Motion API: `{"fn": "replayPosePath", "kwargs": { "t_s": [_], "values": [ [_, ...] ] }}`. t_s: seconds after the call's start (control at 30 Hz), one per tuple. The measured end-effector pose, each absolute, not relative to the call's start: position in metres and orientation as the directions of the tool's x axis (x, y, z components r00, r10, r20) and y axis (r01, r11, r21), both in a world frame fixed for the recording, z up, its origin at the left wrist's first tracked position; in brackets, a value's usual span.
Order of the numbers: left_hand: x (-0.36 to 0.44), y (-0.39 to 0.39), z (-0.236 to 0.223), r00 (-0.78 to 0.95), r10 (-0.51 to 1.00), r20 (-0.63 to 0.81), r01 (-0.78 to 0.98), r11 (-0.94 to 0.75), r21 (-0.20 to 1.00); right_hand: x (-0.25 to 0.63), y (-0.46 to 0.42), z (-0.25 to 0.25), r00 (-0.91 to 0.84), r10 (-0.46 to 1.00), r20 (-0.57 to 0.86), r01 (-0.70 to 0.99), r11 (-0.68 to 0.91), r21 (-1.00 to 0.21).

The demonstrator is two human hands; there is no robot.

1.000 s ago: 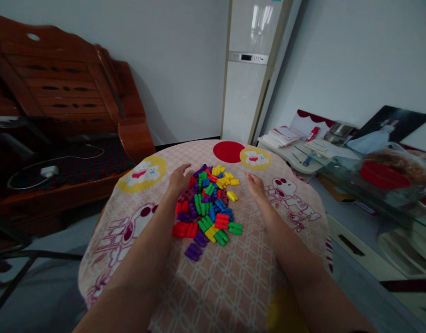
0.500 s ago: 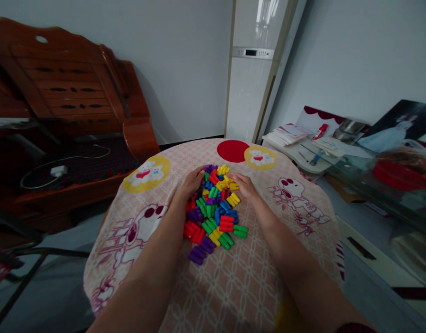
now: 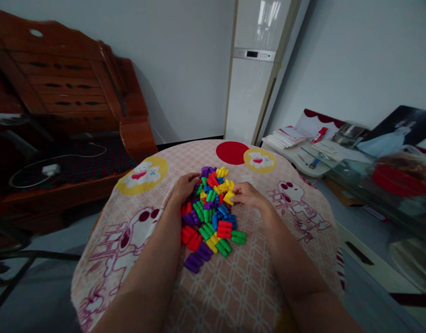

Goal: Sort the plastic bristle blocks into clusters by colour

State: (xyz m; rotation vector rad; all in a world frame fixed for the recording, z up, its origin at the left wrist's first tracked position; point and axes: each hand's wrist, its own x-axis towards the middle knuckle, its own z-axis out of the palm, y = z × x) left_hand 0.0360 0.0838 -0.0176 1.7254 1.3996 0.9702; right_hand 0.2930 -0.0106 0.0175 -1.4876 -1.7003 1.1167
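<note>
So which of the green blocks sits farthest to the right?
The green block just right of the rightmost bright red block; every other green one I can see lies farther left.

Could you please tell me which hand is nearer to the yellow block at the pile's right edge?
The right hand; its fingertips are right at the yellow block, on its right side. The left hand is across the pile, by its left edge.

The bare left hand [image 3: 185, 187] and bare right hand [image 3: 247, 195] are ending long, bare forearms [image 3: 149, 268] — both are widening toward the elbows. A faint crease is marking the right one.
</note>
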Motion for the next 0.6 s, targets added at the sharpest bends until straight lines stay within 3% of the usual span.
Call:
{"fn": "replayPosePath", "kwargs": {
  "t_s": [0.13,0.23,0.37,0.47,0.6],
  "values": [
    [0.036,0.087,-0.019,0.14,0.982,0.127,0.46,-0.178,0.87,0.311,-0.004,0.015,0.018,0.999,-0.034,0.198,-0.037,-0.979],
    [0.036,0.091,-0.022,0.136,0.981,0.139,0.496,-0.188,0.847,0.33,0.0,0.013,0.198,0.98,0.005,0.162,-0.028,-0.986],
    [0.036,0.093,-0.023,0.157,0.977,0.148,0.542,-0.21,0.814,0.352,0.002,0.007,0.441,0.876,0.194,0.41,-0.004,-0.912],
    [0.035,0.092,-0.023,0.156,0.976,0.149,0.549,-0.212,0.809,0.363,0.0,0.002,0.459,0.813,0.358,0.644,-0.027,-0.765],
    [0.035,0.093,-0.023,0.148,0.978,0.145,0.562,-0.204,0.802,0.364,0.002,-0.002,0.43,0.835,0.343,0.685,-0.055,-0.727]
  ]
}}
